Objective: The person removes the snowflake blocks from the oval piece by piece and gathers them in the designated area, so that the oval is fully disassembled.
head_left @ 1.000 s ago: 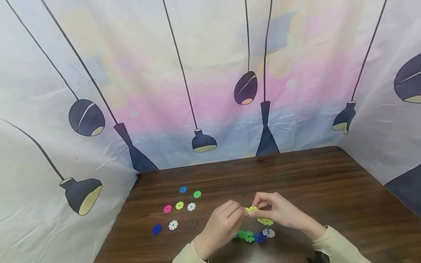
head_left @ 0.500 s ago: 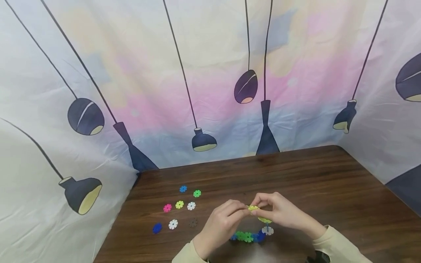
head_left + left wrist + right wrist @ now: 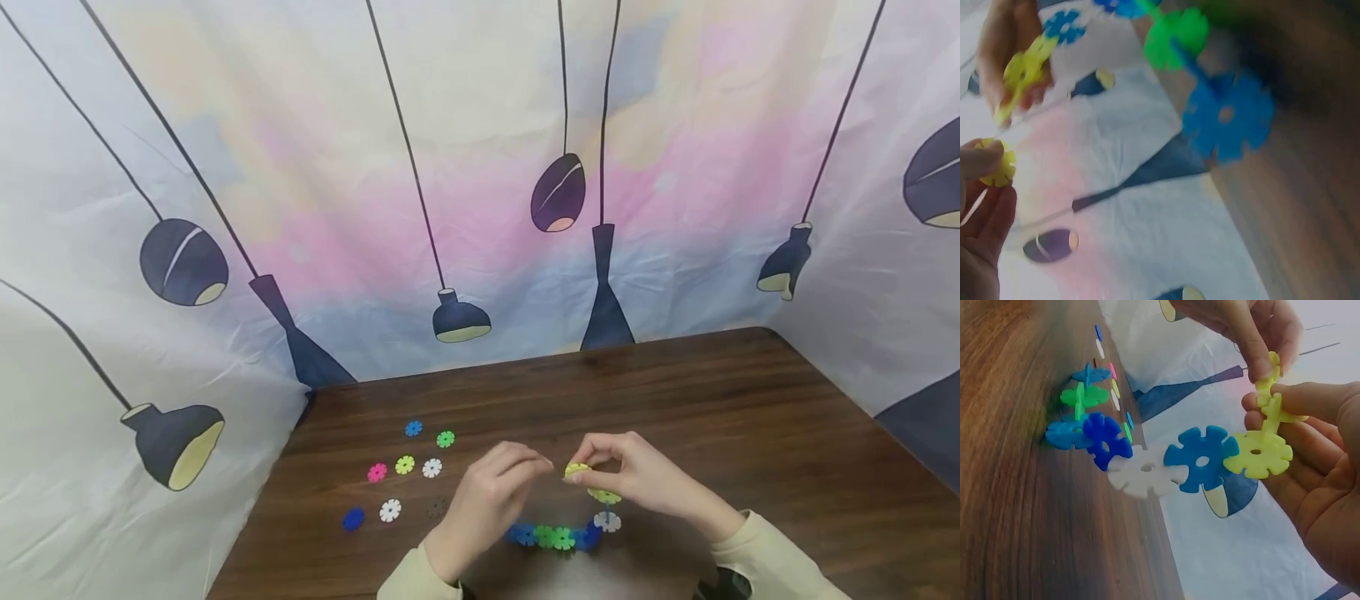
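Observation:
My right hand (image 3: 637, 475) pinches the yellow end of a chain of notched plastic snowflake discs. From those yellow discs (image 3: 1259, 454) the chain runs down through a blue disc (image 3: 1202, 460), a white disc (image 3: 1141, 478) and a dark blue disc (image 3: 1107, 442) to green discs (image 3: 553, 537) and blue discs low over the table. Just left of it, my left hand (image 3: 491, 492) holds a single yellow disc (image 3: 1000, 164) between thumb and fingers. A gap separates the two hands in the head view, where the left hand's fingers hide its disc.
Several loose discs lie at the left of the brown table (image 3: 675, 383), among them a pink disc (image 3: 377, 472), a green disc (image 3: 446, 438), a white disc (image 3: 390, 510) and a dark blue disc (image 3: 353, 519). A lamp-printed cloth (image 3: 510, 275) hangs behind.
My left hand has drawn away to the left from the right hand, opening a gap between them. More of the chain's blue end shows. The right hand keeps its grip on the chain.

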Motion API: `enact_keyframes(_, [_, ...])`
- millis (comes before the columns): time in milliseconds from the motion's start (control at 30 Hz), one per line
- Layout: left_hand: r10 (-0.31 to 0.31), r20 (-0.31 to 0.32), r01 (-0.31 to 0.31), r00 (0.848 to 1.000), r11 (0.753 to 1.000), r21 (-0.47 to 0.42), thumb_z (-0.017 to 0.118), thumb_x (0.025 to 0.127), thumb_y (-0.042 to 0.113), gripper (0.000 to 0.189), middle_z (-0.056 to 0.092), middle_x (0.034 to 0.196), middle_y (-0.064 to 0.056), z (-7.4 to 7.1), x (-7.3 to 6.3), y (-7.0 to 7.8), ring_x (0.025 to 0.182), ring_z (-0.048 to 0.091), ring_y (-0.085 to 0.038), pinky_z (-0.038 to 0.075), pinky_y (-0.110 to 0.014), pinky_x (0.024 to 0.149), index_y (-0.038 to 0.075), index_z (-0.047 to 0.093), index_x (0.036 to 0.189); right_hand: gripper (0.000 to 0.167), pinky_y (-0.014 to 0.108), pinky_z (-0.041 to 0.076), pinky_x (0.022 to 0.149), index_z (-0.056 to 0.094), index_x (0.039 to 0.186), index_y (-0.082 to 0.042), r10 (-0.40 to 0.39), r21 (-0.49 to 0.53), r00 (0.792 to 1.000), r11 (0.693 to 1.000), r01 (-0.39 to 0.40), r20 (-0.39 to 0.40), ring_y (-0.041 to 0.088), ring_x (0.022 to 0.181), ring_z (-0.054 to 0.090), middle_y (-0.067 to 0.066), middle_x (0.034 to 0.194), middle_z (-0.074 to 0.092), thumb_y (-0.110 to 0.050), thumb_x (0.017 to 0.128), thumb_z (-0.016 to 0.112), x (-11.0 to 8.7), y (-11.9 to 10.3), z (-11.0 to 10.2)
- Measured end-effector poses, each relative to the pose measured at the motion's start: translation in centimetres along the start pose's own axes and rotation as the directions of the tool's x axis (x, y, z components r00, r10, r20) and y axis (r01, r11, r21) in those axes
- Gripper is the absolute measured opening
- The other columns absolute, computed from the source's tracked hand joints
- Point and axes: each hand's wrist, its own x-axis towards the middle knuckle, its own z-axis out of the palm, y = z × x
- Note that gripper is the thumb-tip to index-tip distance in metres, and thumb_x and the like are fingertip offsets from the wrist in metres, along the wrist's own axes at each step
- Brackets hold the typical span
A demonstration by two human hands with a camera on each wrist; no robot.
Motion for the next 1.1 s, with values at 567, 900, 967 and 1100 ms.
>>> enact_keyframes(567, [-0.661,0.434,0.750,0.613,0.660,-0.054,0.070,0.094,0.004,0.014,0.074,0.099,-0.004,-2.4,-1.4,-6.8,0.084,0.068,-0.019,0.056,-0.032,0.070,0.004,0.076,0.107,0.019,0.038,0.056,0.062,0.072,0.100,-0.022,0.253,-0.038,0.966,0.966,-0.256,-0.053,0.016,0.076,0.067,0.005,0.100,0.072,-0.040,0.096,0.068,-0.1,0.4,-0.6])
enact_keyframes(900, [-0.609,0.617,0.751,0.498,0.659,0.045,0.073,0.090,0.001,0.009,0.073,0.090,-0.004,-1.0,-3.8,-8.7,0.081,0.065,-0.016,0.054,-0.034,0.067,0.003,0.078,0.097,0.023,0.039,0.056,0.063,0.073,0.101,-0.016,0.261,-0.022,0.964,0.965,-0.263,-0.052,0.015,0.075,0.067,0.007,0.098,0.072,-0.038,0.097,0.068,-0.1,0.5,-0.6])
enact_keyframes(967, [-0.610,0.618,0.743,0.496,0.666,0.062,0.073,0.089,0.000,0.010,0.073,0.093,-0.006,-0.9,-3.9,-8.8,0.083,0.066,-0.019,0.055,-0.035,0.069,0.001,0.078,0.098,0.023,0.039,0.056,0.063,0.073,0.101,-0.016,0.258,-0.022,0.965,0.965,-0.260,-0.054,0.015,0.075,0.067,0.007,0.098,0.072,-0.038,0.097,0.068,0.0,0.4,-0.6])
enact_keyframes(1100, [-0.608,0.610,0.723,0.509,0.686,0.080,0.074,0.087,-0.002,0.010,0.073,0.093,-0.010,-0.7,-3.9,-9.1,0.083,0.067,-0.022,0.056,-0.037,0.069,-0.001,0.077,0.097,0.022,0.035,0.055,0.061,0.074,0.101,-0.019,0.252,-0.036,0.965,0.966,-0.254,-0.068,0.014,0.072,0.066,0.007,0.097,0.072,-0.039,0.096,0.069,0.0,0.5,-0.6])
